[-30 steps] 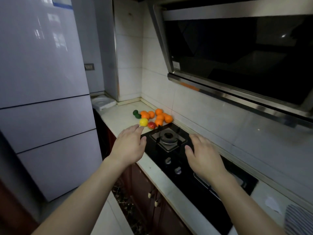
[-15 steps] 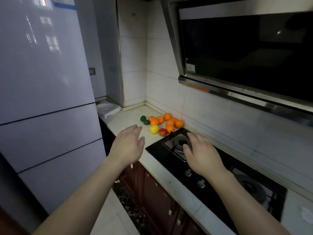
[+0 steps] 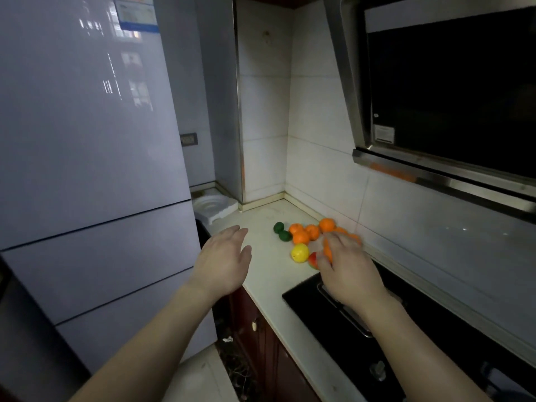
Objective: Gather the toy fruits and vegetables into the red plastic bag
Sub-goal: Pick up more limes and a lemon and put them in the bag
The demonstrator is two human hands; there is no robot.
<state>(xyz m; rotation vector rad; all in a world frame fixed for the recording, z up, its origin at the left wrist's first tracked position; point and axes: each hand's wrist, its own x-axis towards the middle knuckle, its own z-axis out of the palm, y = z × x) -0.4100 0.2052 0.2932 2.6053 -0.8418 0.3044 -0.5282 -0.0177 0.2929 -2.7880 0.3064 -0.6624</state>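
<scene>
**Head view, kitchen corner.** My left hand (image 3: 223,262) hovers over the front edge of the pale stone bench (image 3: 269,277). Its grip is wide, fingers straight and close together, holding nothing. My right hand (image 3: 348,271) reaches past the far-left corner of the black glass hob (image 3: 333,340). Its grip is wide too, fingers spread over the nearest pieces, though blur hides whether they touch.

The task's things lie loose on the bench, close to the white tiled back wall (image 3: 319,158):
- a cluster of round orange toy fruits (image 3: 307,232);
- two small dark green toy fruits (image 3: 279,227) at the cluster's left;
- a round yellow toy fruit (image 3: 300,253) in front;
- a red toy piece (image 3: 312,260), half hidden by my right thumb.

Bare bench lies between my hands, and from the green pieces back to the corner. The space is bounded by the tall pale blue refrigerator (image 3: 87,140) on the left, with a white moulded foam tray (image 3: 214,205) beside it. On the right, the steel-framed dark glass extractor hood (image 3: 435,97) overhangs.
</scene>
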